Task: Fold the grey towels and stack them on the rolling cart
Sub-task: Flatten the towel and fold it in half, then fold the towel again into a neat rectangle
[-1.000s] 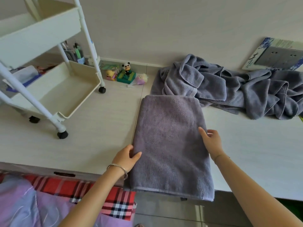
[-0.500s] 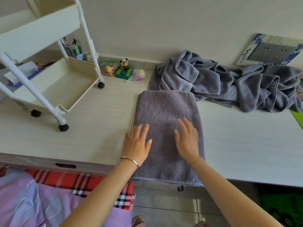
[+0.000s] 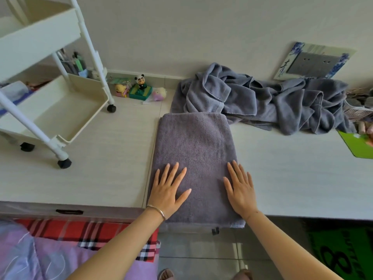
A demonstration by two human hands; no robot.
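We press our left hand (image 3: 168, 191) and right hand (image 3: 240, 188) flat, fingers spread and gripping nothing, on the near half of the folded grey towel (image 3: 193, 150).

Plain off-white wall (image 3: 201, 27), pale wood-grain table (image 3: 101, 168), grey tiled floor (image 3: 201, 259), red plaid bedding (image 3: 80, 231), soft daylight

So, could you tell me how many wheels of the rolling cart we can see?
3: the back wheel beside the toys, the front wheel nearest the towel, and the left wheel farther left. A fourth may be hidden.
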